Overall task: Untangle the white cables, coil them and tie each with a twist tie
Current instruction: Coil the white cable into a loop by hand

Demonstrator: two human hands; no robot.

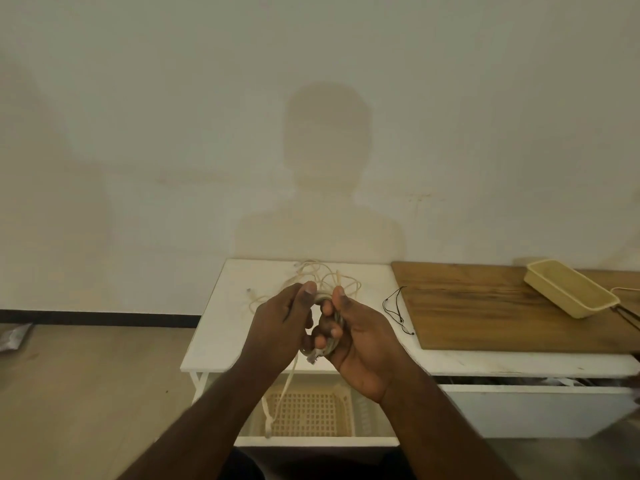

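Both hands hold one small coil of white cable (331,341) above the front of the white table (221,327). My left hand (282,325) grips the coil's left side, thumb on its top. My right hand (356,337) curls its fingers through and round the right side. A connector end sticks out below the coil, and a loose tail of the cable (280,400) hangs down past the table edge. A tangle of white cables (322,277) lies behind the hands on the table. Thin black twist ties (394,308) lie to the right of the hands.
A wooden board (502,306) covers the table's right part, with a cream tray (568,287) on it at the far right. Below the table edge sits a cream perforated basket (308,414) in a white box. A wall stands right behind the table.
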